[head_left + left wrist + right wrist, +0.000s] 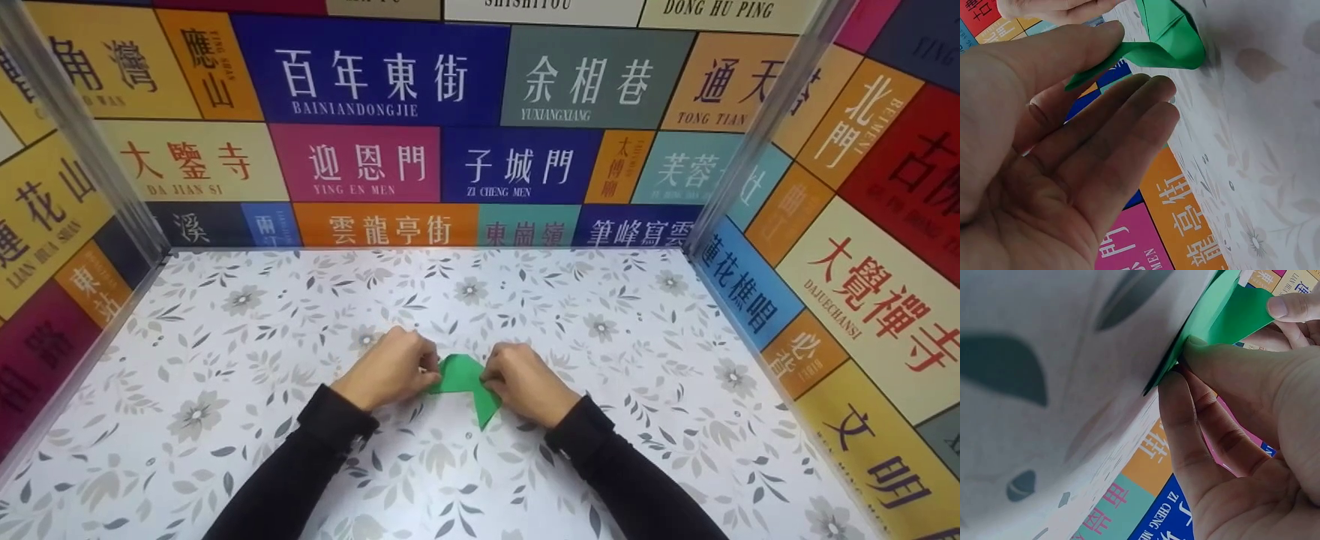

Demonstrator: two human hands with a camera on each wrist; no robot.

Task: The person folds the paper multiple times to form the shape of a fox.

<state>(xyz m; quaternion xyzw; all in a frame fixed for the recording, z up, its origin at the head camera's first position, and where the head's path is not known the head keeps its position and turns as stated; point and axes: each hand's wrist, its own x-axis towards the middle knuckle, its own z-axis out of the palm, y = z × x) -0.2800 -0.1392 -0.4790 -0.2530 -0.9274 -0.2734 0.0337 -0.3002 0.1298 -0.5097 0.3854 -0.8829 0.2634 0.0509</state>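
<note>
A folded piece of green paper (459, 373) is held between both hands, low over the middle of the table. My left hand (399, 369) pinches its left flap between thumb and forefinger. In the left wrist view that flap of green paper (1171, 48) bends up from the rest, and the other fingers extend beneath it. My right hand (529, 381) pinches the right side, where a pointed flap hangs toward me. The right wrist view shows thumb and fingertips on the edge of the green paper (1207, 320), close to the table surface.
The tabletop (247, 360) has a white covering printed with grey leaves and flowers. Upright panels with colourful lettered blocks, such as the back panel (352, 161) and the right panel (862, 247), enclose its back and sides. Both forearms wear black sleeves (300, 457).
</note>
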